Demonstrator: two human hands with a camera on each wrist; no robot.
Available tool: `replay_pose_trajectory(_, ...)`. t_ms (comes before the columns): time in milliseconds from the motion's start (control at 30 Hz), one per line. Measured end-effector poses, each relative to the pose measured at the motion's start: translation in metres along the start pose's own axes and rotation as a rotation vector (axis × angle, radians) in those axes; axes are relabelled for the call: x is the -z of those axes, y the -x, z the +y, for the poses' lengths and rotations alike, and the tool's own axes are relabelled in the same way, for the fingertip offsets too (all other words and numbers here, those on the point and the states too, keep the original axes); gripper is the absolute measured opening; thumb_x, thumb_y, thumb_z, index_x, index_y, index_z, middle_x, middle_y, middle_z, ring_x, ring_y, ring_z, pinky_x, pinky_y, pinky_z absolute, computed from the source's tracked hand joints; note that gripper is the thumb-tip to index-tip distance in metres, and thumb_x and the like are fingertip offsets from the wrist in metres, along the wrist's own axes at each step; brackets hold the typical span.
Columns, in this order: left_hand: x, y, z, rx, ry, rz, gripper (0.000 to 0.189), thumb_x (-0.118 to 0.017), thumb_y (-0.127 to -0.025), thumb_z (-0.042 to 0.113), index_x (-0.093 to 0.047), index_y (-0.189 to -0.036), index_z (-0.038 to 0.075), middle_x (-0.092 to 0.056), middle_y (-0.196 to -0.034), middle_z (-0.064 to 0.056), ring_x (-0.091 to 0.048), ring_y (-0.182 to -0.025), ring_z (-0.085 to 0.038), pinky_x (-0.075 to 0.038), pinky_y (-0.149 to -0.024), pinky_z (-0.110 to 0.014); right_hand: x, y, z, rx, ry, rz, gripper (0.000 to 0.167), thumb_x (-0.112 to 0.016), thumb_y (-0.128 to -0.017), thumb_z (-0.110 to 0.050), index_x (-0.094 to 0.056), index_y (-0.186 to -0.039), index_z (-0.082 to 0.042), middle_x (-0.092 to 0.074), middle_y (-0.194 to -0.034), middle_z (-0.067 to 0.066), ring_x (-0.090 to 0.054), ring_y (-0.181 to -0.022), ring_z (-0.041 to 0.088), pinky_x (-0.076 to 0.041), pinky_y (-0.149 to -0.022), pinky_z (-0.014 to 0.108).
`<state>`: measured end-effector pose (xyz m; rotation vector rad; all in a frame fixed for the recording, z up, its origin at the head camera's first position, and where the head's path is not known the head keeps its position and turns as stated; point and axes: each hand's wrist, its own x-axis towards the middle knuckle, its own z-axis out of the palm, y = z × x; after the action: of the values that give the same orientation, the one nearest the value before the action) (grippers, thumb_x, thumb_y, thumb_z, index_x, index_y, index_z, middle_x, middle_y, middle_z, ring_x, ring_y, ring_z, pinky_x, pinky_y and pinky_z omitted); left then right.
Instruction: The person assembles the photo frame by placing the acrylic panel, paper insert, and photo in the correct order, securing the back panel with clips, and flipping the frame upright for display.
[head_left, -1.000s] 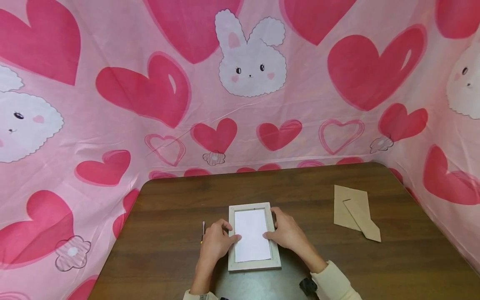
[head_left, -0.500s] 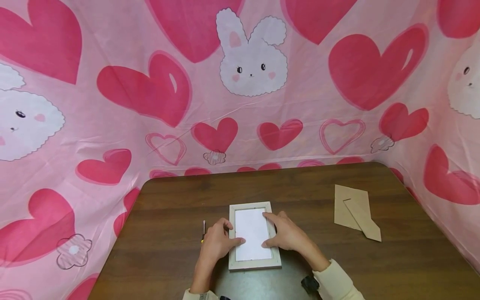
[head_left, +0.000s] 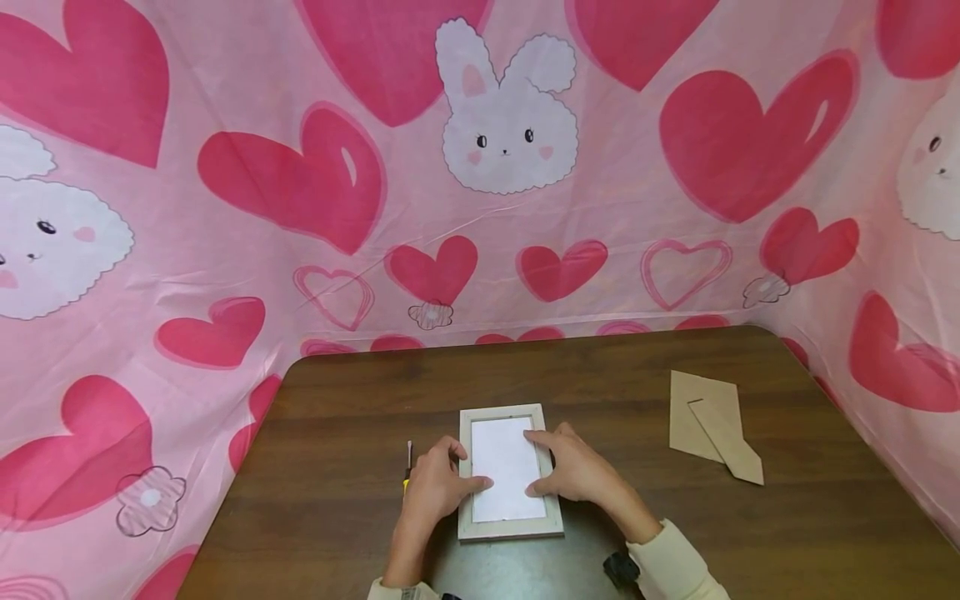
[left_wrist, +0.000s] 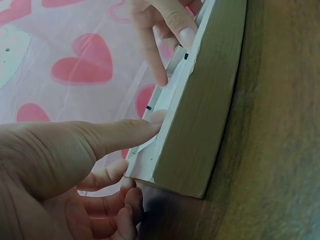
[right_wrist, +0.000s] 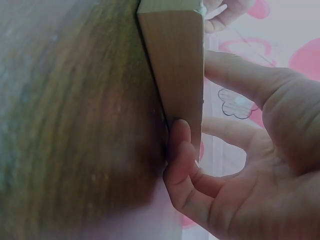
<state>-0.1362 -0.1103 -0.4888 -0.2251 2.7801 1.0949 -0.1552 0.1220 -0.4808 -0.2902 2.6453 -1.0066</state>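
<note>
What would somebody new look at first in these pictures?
Probably the big white bunny on the pink backdrop, with red hearts around it. Next, perhaps, the pale frame on the brown table, with white paper inside, between the left hand and right hand. Brown board lies farther right.

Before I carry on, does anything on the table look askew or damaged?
No damage shows. Only the cardboard strip looks askew: right of the frame, it lies slantwise across the cardboard sheet, overhanging its edge.
</note>
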Motion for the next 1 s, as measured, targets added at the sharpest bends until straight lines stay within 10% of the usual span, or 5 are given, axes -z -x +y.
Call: replay_pose_trajectory(1000,0.0019,0.0026,-0.0006,-0.049,0.005,0.007,0.049,-0.096,-0.075,0.027,-0.062,-0.104,0.008,-0.055,-0.075,-0.004,-0.048,-0.064,-0.017,-0.038,-0.057,-0.031,0.0022,0.0004,0.0034,0.020,-0.009,-0.010,0.084,-0.098,-0.071,-0.025,-0.062,-0.145,-0.010,-0.054,-0.104,0.010,-0.050,-0.083,0.020,-0.046,-0.073,0.036)
